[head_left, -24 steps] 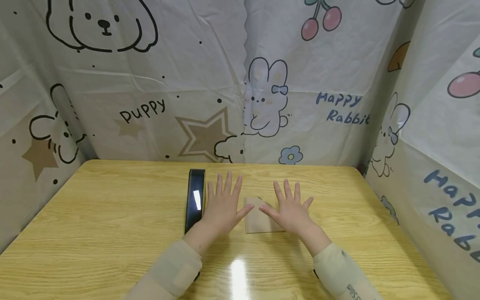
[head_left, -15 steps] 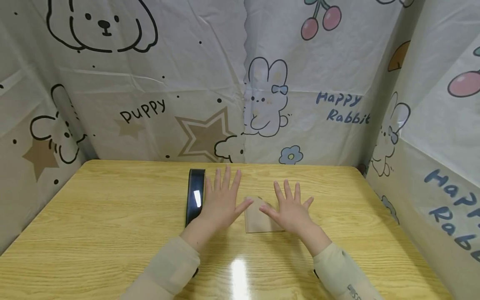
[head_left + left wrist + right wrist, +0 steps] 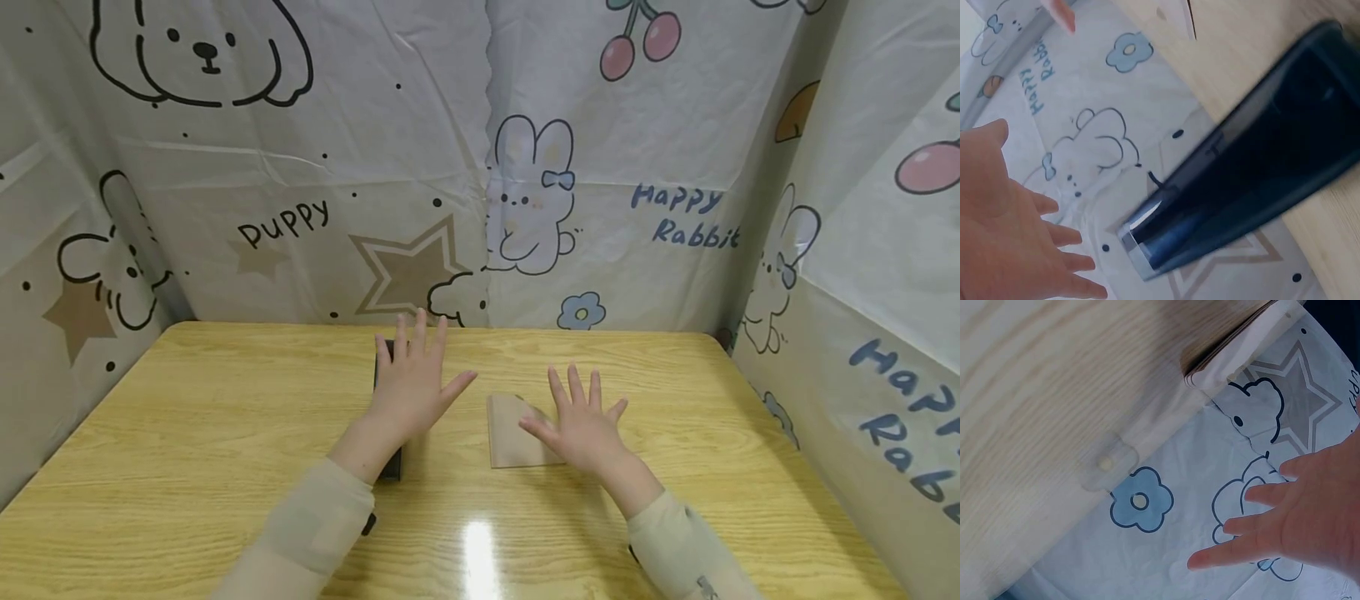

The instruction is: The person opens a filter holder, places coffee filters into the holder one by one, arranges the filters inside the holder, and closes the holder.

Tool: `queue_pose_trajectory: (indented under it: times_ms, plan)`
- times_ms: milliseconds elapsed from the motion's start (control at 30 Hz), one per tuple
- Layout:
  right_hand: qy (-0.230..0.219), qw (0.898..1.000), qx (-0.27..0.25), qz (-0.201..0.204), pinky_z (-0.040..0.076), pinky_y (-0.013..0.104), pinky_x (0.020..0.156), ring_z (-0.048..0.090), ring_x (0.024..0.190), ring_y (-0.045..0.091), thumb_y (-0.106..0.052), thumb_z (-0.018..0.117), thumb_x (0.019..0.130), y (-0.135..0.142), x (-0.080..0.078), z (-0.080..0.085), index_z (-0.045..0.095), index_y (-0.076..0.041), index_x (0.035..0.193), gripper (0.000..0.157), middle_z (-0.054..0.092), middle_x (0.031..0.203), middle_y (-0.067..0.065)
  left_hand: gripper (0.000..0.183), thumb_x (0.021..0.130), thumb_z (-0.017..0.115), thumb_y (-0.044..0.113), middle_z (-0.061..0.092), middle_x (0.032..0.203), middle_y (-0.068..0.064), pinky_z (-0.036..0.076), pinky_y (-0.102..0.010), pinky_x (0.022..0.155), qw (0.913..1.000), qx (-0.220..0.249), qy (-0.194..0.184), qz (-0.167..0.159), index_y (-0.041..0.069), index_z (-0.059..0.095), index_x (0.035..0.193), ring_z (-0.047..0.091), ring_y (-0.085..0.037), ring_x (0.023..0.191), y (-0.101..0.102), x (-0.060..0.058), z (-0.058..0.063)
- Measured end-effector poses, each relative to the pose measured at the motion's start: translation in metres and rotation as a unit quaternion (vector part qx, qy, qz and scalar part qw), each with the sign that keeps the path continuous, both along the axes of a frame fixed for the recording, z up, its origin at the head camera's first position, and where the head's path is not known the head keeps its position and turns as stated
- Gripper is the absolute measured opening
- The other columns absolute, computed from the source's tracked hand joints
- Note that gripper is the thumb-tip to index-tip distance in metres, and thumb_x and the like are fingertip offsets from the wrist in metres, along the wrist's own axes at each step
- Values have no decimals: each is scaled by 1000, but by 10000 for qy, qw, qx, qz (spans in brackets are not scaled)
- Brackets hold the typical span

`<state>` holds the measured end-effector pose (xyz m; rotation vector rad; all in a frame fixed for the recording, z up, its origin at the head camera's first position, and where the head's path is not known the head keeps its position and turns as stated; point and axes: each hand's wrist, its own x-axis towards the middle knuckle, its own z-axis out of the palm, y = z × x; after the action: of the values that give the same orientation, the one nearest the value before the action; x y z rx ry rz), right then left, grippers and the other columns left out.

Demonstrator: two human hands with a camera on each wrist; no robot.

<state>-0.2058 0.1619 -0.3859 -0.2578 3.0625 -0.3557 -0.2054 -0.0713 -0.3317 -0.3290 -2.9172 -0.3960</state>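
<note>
My left hand (image 3: pixel 411 385) hovers with spread fingers over a long, glossy black object shaped like a stapler (image 3: pixel 392 465), covering most of it in the head view. In the left wrist view the stapler-like object (image 3: pixel 1254 156) shows a dark, tapered body with a pale end; the left hand (image 3: pixel 1013 231) is apart from it, holding nothing. A light brown, folded stack of paper (image 3: pixel 513 443) lies on the table between the hands. Its layered edge (image 3: pixel 1229 353) shows in the right wrist view. My right hand (image 3: pixel 585 427), fingers spread, is over the paper's right side, gripping nothing.
The yellow wood-grain table (image 3: pixel 187 467) carries both things. A printed cloth (image 3: pixel 420 167) with cartoon animals hangs along its back edge, and more cloth (image 3: pixel 885 317) stands at the right side. A bright light reflection lies near the table's front.
My left hand has moved left and slightly away from me, from beside the stapler-like object to over it. The right hand, the paper and the object have stayed nearly still.
</note>
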Motion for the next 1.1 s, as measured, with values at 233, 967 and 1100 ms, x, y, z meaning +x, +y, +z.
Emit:
queue_pose_trajectory:
  times_ms: [233, 967, 1100]
  plan:
    - [42, 10000, 6, 13, 2, 81, 93, -3, 139, 50, -64, 47, 86, 0, 1, -3, 14, -15, 151, 88, 7, 156, 19, 80, 93, 41, 57, 16, 153, -24, 6, -67, 108, 9998, -50, -92, 145, 5, 19, 149, 9, -46, 141, -17, -9, -4]
    - [309, 9990, -100, 301, 9, 72, 104, 5, 138, 53, -62, 48, 87, -4, 2, -3, 21, -10, 150, 86, 15, 154, 23, 30, 95, 53, 21, 64, 112, -15, 51, -43, 82, 9960, -553, 593, -373, 4, 59, 119, 54, -33, 101, -42, -22, -12]
    - [487, 9975, -156, 481, 13, 62, 111, 10, 140, 48, -60, 49, 87, -4, 3, -4, 26, -6, 148, 84, 18, 152, 26, 26, 94, 55, 23, 66, 104, -12, 52, -39, 72, 9963, -566, 565, -327, 7, 63, 113, 54, -29, 91, -42, -22, -14]
